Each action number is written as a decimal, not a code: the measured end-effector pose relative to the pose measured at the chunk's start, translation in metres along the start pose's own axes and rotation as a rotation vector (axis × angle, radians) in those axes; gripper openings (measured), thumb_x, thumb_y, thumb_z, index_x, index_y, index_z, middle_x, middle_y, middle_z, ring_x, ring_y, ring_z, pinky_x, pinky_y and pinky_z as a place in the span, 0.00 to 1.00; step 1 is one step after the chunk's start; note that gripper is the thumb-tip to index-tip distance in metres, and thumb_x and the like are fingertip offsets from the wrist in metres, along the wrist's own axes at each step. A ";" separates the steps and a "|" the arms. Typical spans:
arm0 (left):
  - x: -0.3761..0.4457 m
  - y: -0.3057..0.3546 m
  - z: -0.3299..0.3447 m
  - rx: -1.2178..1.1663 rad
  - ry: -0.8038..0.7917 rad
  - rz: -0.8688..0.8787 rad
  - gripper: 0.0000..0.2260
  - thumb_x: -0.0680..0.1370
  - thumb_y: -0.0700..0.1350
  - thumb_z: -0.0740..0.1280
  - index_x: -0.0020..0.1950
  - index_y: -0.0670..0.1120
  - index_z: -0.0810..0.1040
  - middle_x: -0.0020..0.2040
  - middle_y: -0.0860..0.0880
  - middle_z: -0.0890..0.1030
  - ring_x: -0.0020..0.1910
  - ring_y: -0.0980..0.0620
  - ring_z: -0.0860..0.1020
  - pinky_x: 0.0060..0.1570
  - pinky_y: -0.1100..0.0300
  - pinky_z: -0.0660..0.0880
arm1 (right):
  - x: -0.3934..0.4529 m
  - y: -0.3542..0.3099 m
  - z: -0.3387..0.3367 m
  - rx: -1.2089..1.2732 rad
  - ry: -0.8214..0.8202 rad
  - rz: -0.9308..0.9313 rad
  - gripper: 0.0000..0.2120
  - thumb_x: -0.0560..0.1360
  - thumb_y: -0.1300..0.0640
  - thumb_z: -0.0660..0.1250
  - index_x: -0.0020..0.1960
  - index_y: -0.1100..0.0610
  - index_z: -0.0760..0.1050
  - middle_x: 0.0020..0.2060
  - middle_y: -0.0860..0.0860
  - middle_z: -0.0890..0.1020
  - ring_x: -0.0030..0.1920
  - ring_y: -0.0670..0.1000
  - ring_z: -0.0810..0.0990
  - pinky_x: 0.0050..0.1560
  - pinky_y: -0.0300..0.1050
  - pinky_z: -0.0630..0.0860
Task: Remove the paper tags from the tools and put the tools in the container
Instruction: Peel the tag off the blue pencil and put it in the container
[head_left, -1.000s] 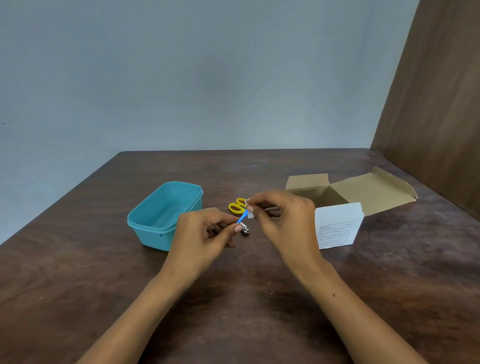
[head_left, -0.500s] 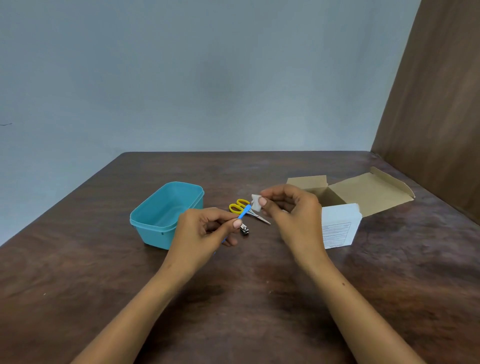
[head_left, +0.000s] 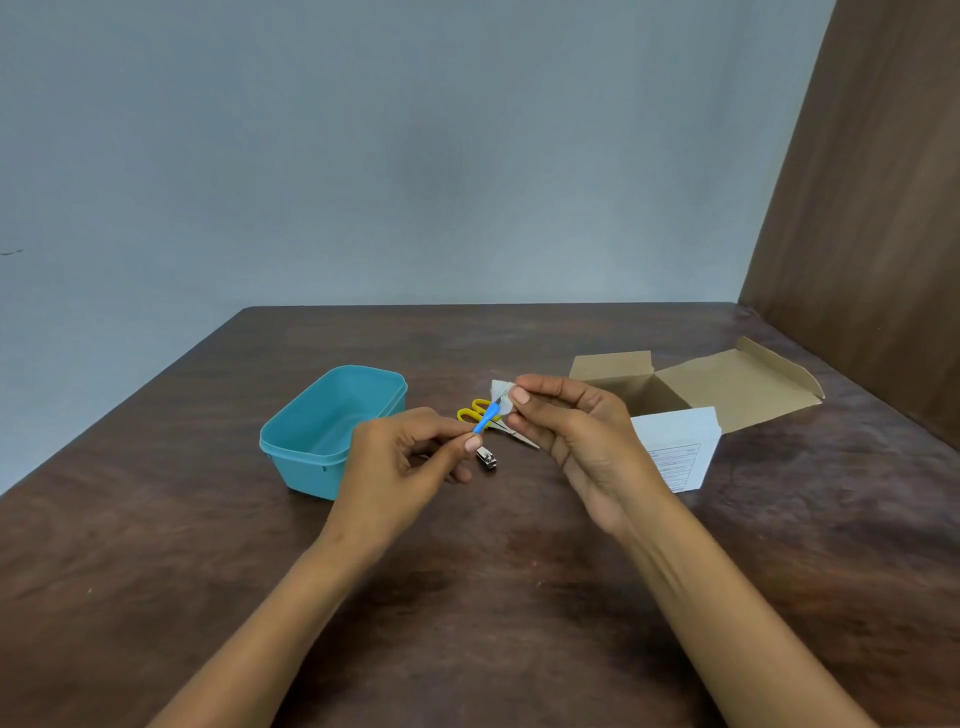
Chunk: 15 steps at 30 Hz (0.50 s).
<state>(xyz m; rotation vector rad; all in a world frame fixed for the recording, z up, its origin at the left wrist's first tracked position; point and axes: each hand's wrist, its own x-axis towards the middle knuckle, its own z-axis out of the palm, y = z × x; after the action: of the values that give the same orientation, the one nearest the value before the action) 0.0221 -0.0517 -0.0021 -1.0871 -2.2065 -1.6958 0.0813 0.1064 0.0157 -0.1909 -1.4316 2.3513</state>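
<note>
My left hand (head_left: 410, 457) pinches a small blue-handled tool (head_left: 485, 419) above the table, its tip pointing up and to the right. My right hand (head_left: 571, 431) pinches a white paper tag (head_left: 501, 391) at that tip. The tag still touches the tool's tip. On the table behind my hands lie yellow-handled scissors (head_left: 478, 410) and a metal nail clipper (head_left: 487, 459). An open teal plastic container (head_left: 332, 421) stands to the left of my left hand, nothing visible inside it.
An open brown cardboard box (head_left: 727, 384) with a white front panel (head_left: 675, 457) sits to the right of my right hand. A wooden wall (head_left: 872, 208) rises along the table's right side. The dark wooden table (head_left: 493, 571) stretches towards me.
My right hand has drawn the paper tag up along the blue tool towards its tip. My hands have moved slightly apart; the scissors and clipper now show between them.
</note>
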 end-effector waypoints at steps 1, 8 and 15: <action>0.000 0.000 0.000 0.006 0.002 0.002 0.05 0.72 0.37 0.71 0.47 0.41 0.85 0.36 0.46 0.82 0.31 0.53 0.82 0.35 0.65 0.79 | 0.000 0.000 0.000 0.007 0.001 -0.001 0.06 0.70 0.71 0.69 0.42 0.62 0.80 0.37 0.55 0.85 0.40 0.51 0.85 0.42 0.37 0.80; 0.000 0.003 0.000 -0.153 0.013 -0.117 0.05 0.72 0.36 0.70 0.45 0.44 0.84 0.37 0.45 0.83 0.32 0.49 0.83 0.35 0.62 0.80 | -0.003 0.009 0.004 -0.148 0.007 -0.150 0.04 0.70 0.68 0.71 0.44 0.62 0.81 0.39 0.57 0.85 0.41 0.52 0.85 0.45 0.41 0.81; 0.000 0.007 0.002 -0.364 -0.022 -0.287 0.04 0.73 0.38 0.69 0.44 0.42 0.84 0.35 0.44 0.85 0.32 0.48 0.84 0.33 0.62 0.80 | -0.002 0.014 0.006 -0.310 0.051 -0.316 0.05 0.70 0.69 0.72 0.45 0.65 0.81 0.40 0.59 0.85 0.41 0.51 0.85 0.41 0.38 0.79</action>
<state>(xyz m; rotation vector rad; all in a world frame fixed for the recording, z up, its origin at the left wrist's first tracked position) 0.0271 -0.0490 0.0028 -0.8892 -2.2077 -2.2858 0.0779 0.0955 0.0063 -0.0972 -1.6598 1.8574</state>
